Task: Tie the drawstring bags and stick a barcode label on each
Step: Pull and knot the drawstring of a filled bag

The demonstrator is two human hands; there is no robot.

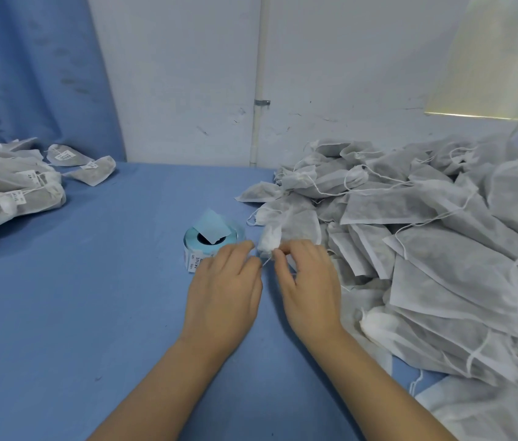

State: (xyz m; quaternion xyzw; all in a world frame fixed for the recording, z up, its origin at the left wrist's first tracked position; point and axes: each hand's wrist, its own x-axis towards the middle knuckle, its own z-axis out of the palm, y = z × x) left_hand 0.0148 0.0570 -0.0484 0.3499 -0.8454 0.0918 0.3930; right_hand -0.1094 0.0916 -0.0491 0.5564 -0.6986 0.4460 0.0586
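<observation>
1. Labelled bags (12, 186) lie far left; the label roll (210, 241) sits just left of our hands.
2. Our left hand (225, 288) seems to pinch the thin, slippery drawstring (267, 261).
3. The bag (295, 226), centre, looks light and floppy; we judge its gathered neck the best hold.
4. Our right hand (308, 281) pinches the string too.
5. The untied pile (426, 233) fills the right.

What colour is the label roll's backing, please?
Light blue; the label roll shows best in the head view.
</observation>
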